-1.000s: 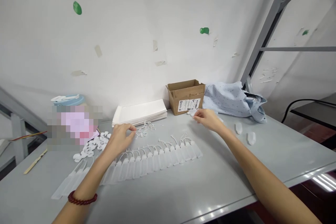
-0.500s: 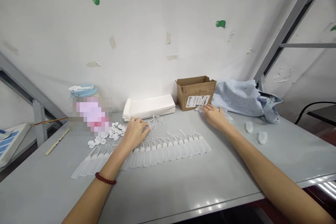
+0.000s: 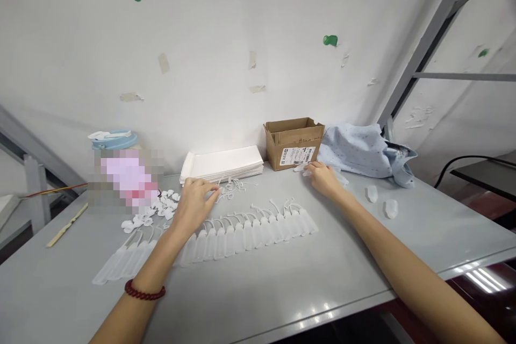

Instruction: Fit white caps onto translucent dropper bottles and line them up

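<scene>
My left hand point(image 3: 194, 203) is over the left side of the table, thumb and forefinger pinched at the edge of a small heap of thin white cords point(image 3: 234, 187). Below it runs a row of translucent plastic sleeves point(image 3: 245, 234) with white cord loops at their tops; my forearm hides part of the row. In front of the cardboard box, my right hand point(image 3: 323, 178) has its fingers curled down on a small pile of loose translucent sleeves point(image 3: 341, 176). Its fingertips close on one there, partly hidden. Small white plastic pieces point(image 3: 163, 207) are heaped left of my left hand.
Against the wall stand a stack of white paper sheets point(image 3: 223, 164), the open cardboard box point(image 3: 294, 145) and a light blue cloth point(image 3: 355, 150). Two loose sleeves point(image 3: 390, 208) lie at right. A wooden stick point(image 3: 66, 226) and a blue-lidded container point(image 3: 115, 140) are at left.
The view has shifted slightly to the right. My left thumb and forefinger have come together beside the cords. My right hand stays at the loose sleeves, its fingers more curled.
</scene>
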A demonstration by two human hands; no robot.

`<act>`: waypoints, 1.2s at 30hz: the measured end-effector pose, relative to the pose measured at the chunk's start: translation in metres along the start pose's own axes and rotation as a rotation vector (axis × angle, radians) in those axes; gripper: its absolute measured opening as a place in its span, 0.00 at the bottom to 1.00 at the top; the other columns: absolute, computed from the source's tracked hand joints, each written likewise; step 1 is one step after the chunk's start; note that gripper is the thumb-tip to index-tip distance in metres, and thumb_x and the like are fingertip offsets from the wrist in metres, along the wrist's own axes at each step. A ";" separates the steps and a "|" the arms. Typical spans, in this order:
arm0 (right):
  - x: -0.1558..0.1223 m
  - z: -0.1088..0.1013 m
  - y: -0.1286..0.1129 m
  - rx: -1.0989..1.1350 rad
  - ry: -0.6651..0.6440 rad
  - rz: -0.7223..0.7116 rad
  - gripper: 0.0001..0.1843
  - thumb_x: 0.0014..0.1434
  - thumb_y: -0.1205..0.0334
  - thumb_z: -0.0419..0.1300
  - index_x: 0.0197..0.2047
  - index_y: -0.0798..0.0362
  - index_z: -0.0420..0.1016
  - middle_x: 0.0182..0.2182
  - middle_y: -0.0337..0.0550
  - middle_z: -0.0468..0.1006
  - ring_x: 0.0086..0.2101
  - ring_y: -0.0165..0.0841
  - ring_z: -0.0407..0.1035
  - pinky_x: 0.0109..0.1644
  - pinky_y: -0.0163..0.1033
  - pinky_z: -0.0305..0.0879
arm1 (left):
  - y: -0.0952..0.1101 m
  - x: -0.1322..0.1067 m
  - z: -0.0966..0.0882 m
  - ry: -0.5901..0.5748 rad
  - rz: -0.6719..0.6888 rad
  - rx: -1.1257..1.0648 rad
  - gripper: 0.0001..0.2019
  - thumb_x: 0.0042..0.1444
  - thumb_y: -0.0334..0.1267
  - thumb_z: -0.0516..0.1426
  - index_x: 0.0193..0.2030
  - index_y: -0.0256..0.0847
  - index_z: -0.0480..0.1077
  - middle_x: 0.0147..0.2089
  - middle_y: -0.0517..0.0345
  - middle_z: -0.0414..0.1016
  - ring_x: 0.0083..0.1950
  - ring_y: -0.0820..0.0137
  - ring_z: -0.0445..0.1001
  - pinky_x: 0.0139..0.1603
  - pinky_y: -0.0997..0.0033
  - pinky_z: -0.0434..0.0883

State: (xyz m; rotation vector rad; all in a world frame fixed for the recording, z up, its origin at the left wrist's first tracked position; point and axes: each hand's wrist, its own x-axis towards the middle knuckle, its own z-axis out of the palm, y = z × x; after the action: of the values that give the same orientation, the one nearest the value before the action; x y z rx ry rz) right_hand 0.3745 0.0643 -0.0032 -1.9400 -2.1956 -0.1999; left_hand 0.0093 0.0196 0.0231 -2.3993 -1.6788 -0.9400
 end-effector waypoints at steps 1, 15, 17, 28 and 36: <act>0.000 0.000 0.001 0.015 -0.003 -0.003 0.26 0.52 0.79 0.47 0.51 0.57 0.72 0.50 0.54 0.73 0.52 0.45 0.64 0.47 0.44 0.59 | 0.001 0.000 -0.003 0.034 -0.012 -0.017 0.12 0.56 0.43 0.53 0.34 0.44 0.77 0.35 0.52 0.77 0.43 0.56 0.66 0.45 0.58 0.66; -0.030 -0.040 -0.058 0.377 0.205 -0.115 0.18 0.61 0.66 0.50 0.54 0.52 0.67 0.48 0.49 0.75 0.46 0.39 0.70 0.51 0.44 0.65 | 0.047 -0.010 -0.018 0.284 0.011 -0.355 0.04 0.55 0.38 0.59 0.33 0.43 0.75 0.34 0.58 0.78 0.42 0.65 0.71 0.45 0.62 0.69; -0.046 -0.048 -0.081 0.671 0.219 -0.248 0.16 0.60 0.62 0.53 0.51 0.50 0.68 0.46 0.47 0.76 0.44 0.38 0.71 0.50 0.43 0.67 | 0.060 -0.012 -0.017 0.320 0.120 -0.340 0.03 0.56 0.35 0.58 0.34 0.43 0.75 0.34 0.57 0.77 0.41 0.65 0.71 0.45 0.62 0.69; -0.077 -0.044 -0.118 0.866 0.187 -0.538 0.16 0.61 0.65 0.55 0.53 0.49 0.65 0.38 0.44 0.78 0.36 0.34 0.72 0.41 0.39 0.70 | 0.101 -0.030 -0.005 0.222 0.259 -0.424 0.06 0.57 0.27 0.56 0.39 0.40 0.72 0.36 0.55 0.77 0.41 0.66 0.69 0.41 0.64 0.71; -0.079 -0.044 -0.118 0.876 0.132 -0.542 0.17 0.62 0.67 0.53 0.55 0.48 0.64 0.37 0.43 0.78 0.36 0.33 0.72 0.39 0.35 0.68 | 0.102 -0.031 -0.003 0.246 0.313 -0.426 0.10 0.58 0.25 0.54 0.42 0.40 0.73 0.39 0.54 0.77 0.42 0.66 0.70 0.43 0.62 0.71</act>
State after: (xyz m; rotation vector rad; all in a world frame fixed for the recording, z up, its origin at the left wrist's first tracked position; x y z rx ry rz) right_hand 0.2690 -0.0369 0.0240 -0.8399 -2.1260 0.4684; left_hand 0.0906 -0.0479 0.0383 -2.5468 -1.0629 -1.5787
